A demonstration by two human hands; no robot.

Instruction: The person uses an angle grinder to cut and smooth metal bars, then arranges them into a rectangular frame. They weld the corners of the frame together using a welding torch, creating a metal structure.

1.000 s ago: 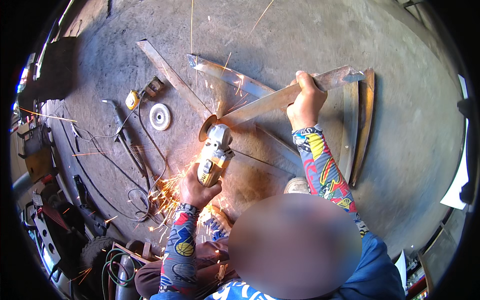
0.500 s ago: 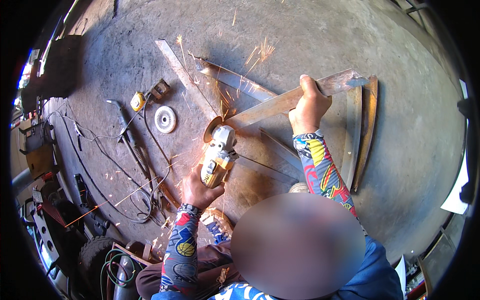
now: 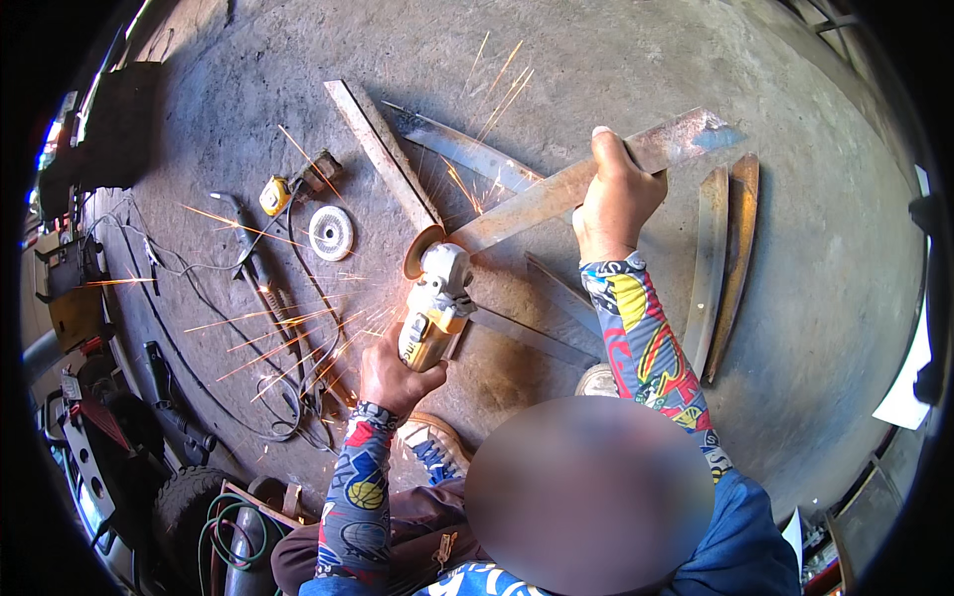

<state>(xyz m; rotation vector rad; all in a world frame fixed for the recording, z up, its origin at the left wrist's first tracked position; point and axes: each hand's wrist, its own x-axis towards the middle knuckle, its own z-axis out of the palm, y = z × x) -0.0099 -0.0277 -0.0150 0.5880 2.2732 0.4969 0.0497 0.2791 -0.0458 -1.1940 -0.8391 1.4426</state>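
My left hand [image 3: 395, 372] is closed round the body of a yellow and grey angle grinder [image 3: 433, 316]. The grinder's thin disc [image 3: 422, 252] meets the near end of a flat steel bar [image 3: 537, 209], and orange sparks fly from there. Further along that bar, my right hand [image 3: 618, 204] grips it, thumb on top. The bar slants up to the right, its far end scraped and bluish. Just beyond the disc ends a long angle iron [image 3: 380, 149]. Another steel strip [image 3: 467, 154] lies partly behind the held bar.
On the floor at left lie a loose grinding disc [image 3: 331, 233], a yellow tape measure [image 3: 274, 196], a welding torch [image 3: 250, 243] and tangled cables. Two curved steel pieces [image 3: 733, 268] rest at right. My shoe [image 3: 434, 447] is below the grinder.
The held bar's far end has swung slightly upward with my right hand. The angle iron beyond the disc has shifted and turned a little. More sparks now stream left.
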